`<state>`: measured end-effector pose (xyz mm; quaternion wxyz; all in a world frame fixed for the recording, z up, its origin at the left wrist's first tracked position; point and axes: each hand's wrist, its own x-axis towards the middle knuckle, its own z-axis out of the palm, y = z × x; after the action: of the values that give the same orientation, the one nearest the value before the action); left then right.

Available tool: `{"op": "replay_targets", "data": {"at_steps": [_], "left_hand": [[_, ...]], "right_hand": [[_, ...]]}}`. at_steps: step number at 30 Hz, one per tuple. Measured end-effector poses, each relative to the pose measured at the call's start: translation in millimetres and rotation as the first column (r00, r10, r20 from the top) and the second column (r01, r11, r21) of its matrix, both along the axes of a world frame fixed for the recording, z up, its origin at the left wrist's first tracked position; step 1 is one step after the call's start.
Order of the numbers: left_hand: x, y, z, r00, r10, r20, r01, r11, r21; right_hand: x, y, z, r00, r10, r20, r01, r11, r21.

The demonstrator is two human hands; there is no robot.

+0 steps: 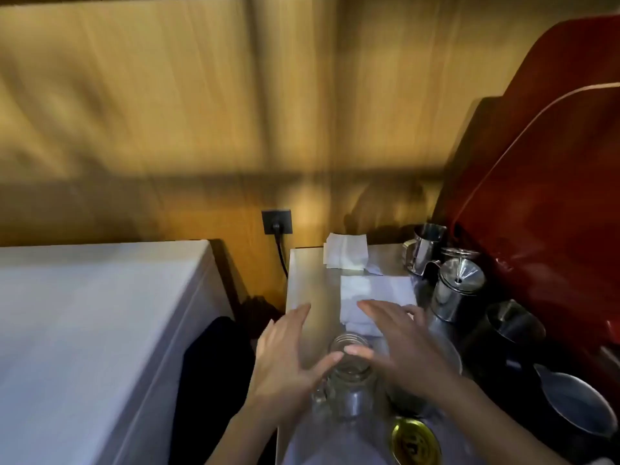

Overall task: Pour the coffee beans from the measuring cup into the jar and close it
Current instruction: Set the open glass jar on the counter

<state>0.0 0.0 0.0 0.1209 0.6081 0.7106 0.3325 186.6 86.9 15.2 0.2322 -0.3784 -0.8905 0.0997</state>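
Observation:
An open clear glass jar (349, 384) with a handle stands on the steel counter (312, 280), with no lid on it. A gold lid (416, 443) lies flat on the counter to its lower right. My left hand (285, 357) hovers just left of the jar, fingers spread, thumb over the jar's mouth. My right hand (406, 347) hovers above and right of the jar, fingers spread, holding nothing. Under my right hand a clear measuring cup (409, 401) with dark contents is partly hidden. The picture is blurred.
White paper napkins (372, 290) lie behind the jar. Steel pitchers (424, 246) and a steel pot (456, 286) stand at the right, beside a red machine (553, 179). A grey jug (577, 407) sits at the lower right. A white appliance (94, 323) stands left.

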Motion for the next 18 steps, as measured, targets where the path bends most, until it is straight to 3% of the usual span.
{"op": "replay_targets", "data": {"at_steps": [4,7,11,18], "left_hand": [[13.8,-0.4,-22.8,0.993,-0.111,-0.049,0.105,0.988,-0.117],[18.6,2.6,-40.8,0.992,-0.105,-0.068,0.09,0.977,-0.192],[26.1,1.5,-46.4,0.996,-0.092,0.002,0.091,0.982,-0.166],[32.4,3.5,-45.2,0.993,0.024,0.113,-0.006,0.988,-0.157]], "right_hand": [[-1.1,-1.3,-14.0,0.993,0.057,0.107,-0.05,0.996,-0.071],[-1.1,-0.1,-25.8,0.985,0.079,0.15,-0.064,0.992,-0.106],[-2.6,-1.6,-29.2,0.987,0.075,0.142,-0.052,0.986,-0.16],[-14.0,-12.2,-31.0,0.993,0.007,0.118,0.008,0.992,-0.124]]}}
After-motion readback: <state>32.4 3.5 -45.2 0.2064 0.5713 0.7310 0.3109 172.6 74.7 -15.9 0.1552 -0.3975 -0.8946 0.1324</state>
